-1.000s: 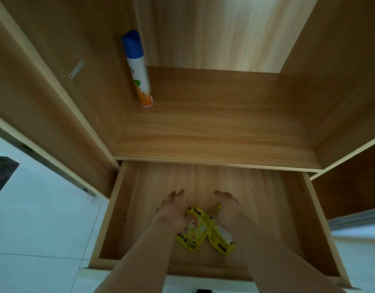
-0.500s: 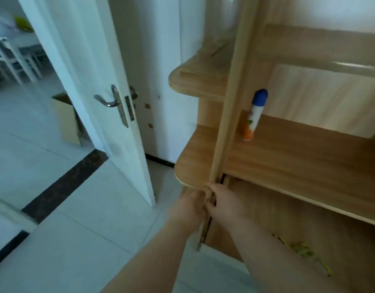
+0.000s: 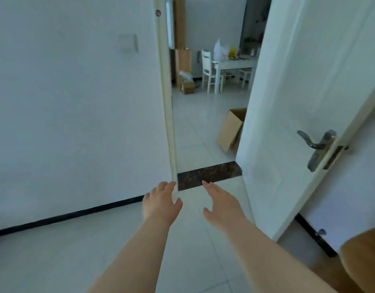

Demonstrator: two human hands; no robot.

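1. The dark threshold strip (image 3: 209,175) lies on the floor (image 3: 55,261), just beyond your fingertips.
2. Your left hand (image 3: 160,205) and right hand (image 3: 222,205) hover apart, fingers relaxed (nothing held).
3. The white door (image 3: 298,102) stands open at your right, with a cardboard box (image 3: 232,130) beyond it.

Two bare forearms stretched forward, left hand (image 3: 160,205) and right hand (image 3: 223,205) side by side (apart), fingers relaxed, holding nothing.

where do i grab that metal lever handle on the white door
Wrap the right hand round the left end of the grey metal lever handle, coming from the left: it juts off its plate on the white door, leaving that end clear.
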